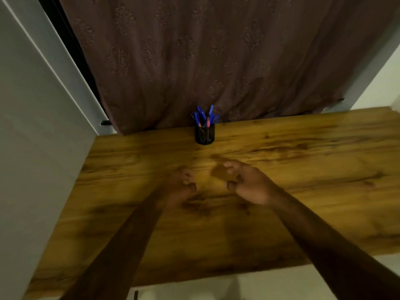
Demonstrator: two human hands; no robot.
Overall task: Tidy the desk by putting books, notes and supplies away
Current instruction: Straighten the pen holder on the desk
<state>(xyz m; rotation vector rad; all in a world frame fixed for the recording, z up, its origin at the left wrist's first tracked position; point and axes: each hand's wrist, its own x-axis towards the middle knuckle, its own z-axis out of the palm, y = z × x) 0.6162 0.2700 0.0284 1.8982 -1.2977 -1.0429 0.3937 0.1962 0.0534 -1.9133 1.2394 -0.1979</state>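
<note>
A black mesh pen holder [204,134] stands at the back edge of the wooden desk [303,169], with several blue pens [203,116] sticking out of it. My left hand [181,185] hovers over the middle of the desk, blurred, its fingers loosely curled and holding nothing. My right hand [246,182] is beside it to the right, fingers loosely curved with thumb and forefinger apart, nothing between them. Both hands are well in front of the pen holder and apart from it.
A brown patterned curtain [216,61] hangs behind the desk. A grey wall [32,148] runs close along the desk's left side. A pale floor [281,284] shows below the desk's front edge.
</note>
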